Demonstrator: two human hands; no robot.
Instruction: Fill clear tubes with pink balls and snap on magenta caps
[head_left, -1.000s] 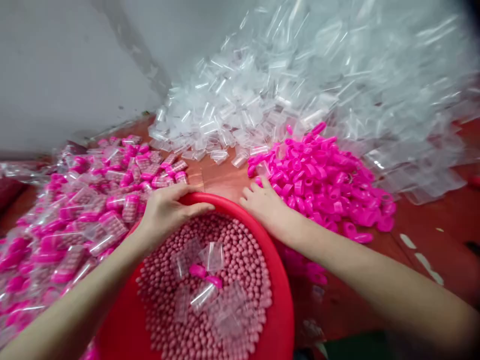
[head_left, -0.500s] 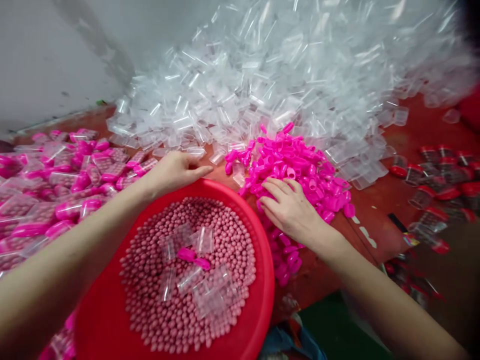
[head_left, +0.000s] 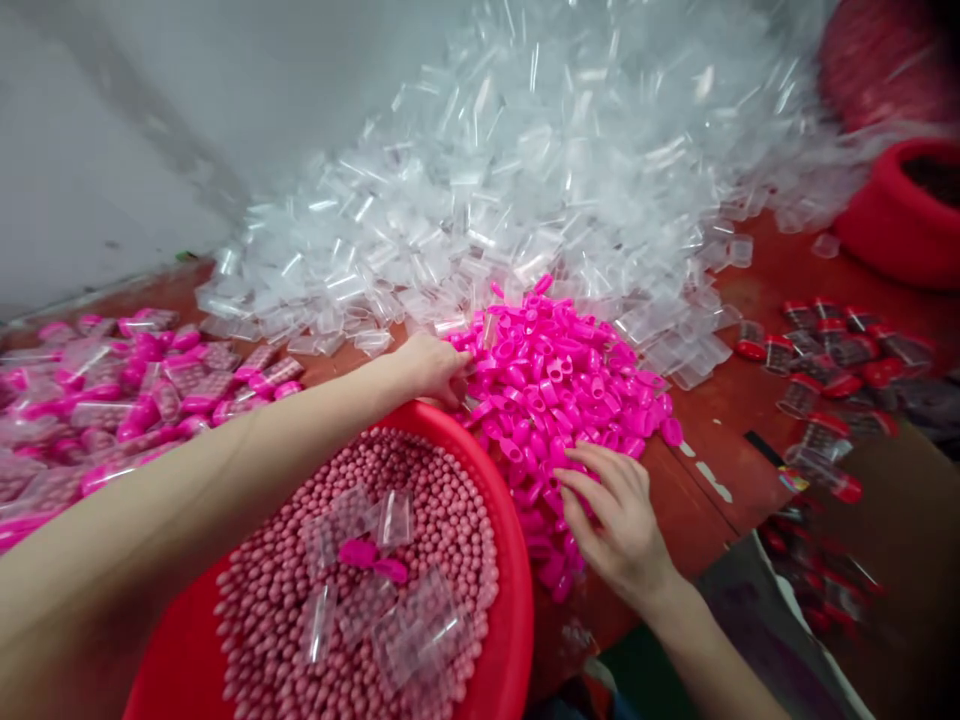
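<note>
A red basin [head_left: 517, 600] full of small pink balls [head_left: 450, 500] sits in front of me, with several clear tubes [head_left: 394, 518] and two pink caps [head_left: 373, 560] lying on the balls. My left hand [head_left: 433, 366] reaches over the basin's far rim to the left edge of a heap of pink caps [head_left: 562, 385], its fingers curled among the caps; what it holds is hidden. My right hand [head_left: 619, 520] rests at the near edge of that heap, fingers spread on the caps.
A big pile of clear plastic tubes [head_left: 540, 190] fills the back of the red table [head_left: 720, 440]. Filled pink-capped tubes [head_left: 142, 385] lie at the left. Red-capped tubes [head_left: 825, 350] and a red basin [head_left: 892, 220] stand at the right. The table edge runs near my right wrist.
My left hand slid right along the basin's rim into the pink caps. My right hand drew back toward me to the heap's near edge. The view swung right.
</note>
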